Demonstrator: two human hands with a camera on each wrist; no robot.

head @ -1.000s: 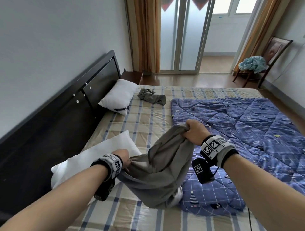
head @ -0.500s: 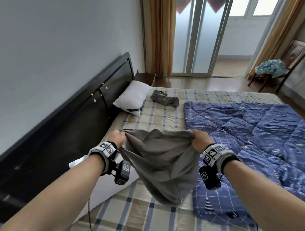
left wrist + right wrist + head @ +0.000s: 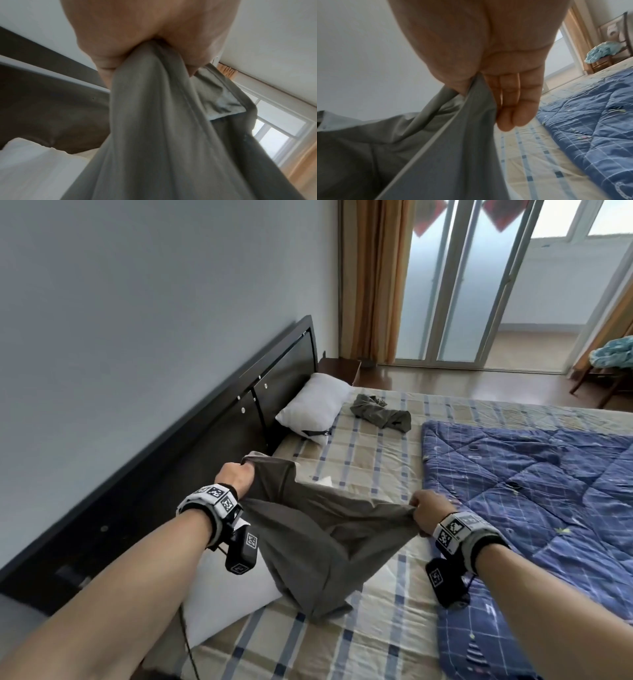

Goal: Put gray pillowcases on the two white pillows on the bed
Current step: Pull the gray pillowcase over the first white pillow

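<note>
Pillowcase (image 3: 308, 529) stretching between both hands
Near pillow (image 3: 233, 594) lying beneath left hand (image 3: 236, 475); quilt (image 3: 534, 501) lying beyond right hand (image 3: 428, 510).

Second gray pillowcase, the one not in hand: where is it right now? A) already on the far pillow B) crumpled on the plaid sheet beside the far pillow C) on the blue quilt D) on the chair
B: the spare pillowcase lies crumpled on the plaid sheet right beside the bare white far pillow.

A home bedroom: a bed (image 3: 376, 628) with dark headboard (image 3: 267, 392), quilt (image 3: 531, 474), curtained glass doors (image 3: 455, 285).
</note>
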